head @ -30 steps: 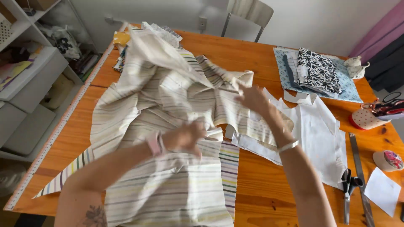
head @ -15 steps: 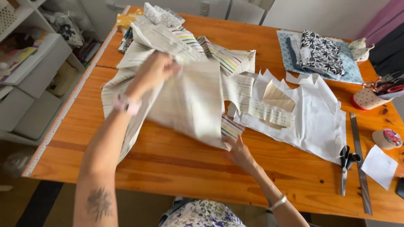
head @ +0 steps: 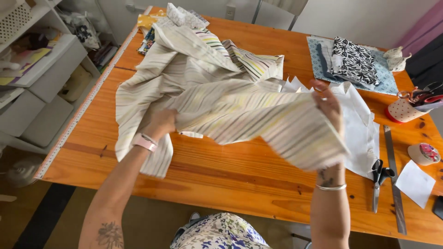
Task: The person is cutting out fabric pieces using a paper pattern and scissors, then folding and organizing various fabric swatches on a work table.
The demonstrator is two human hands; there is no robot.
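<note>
Scissors (head: 379,177) and white paper pieces (head: 362,124) lie right of the striped fabric (head: 221,99) on the bench (head: 221,170). Both the left hand (head: 161,124) and right hand (head: 328,108) grip it, apparently stretched left to right.

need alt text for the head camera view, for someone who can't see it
Two bare hands, left hand and right hand, hold up a cream striped fabric over an orange wooden table. Black-handled scissors and a metal ruler lie at right.

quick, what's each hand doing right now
Left hand: closed on the striped fabric, gripping a bunched edge.
Right hand: closed on the same striped fabric, lifting it above the wooden table.
</note>
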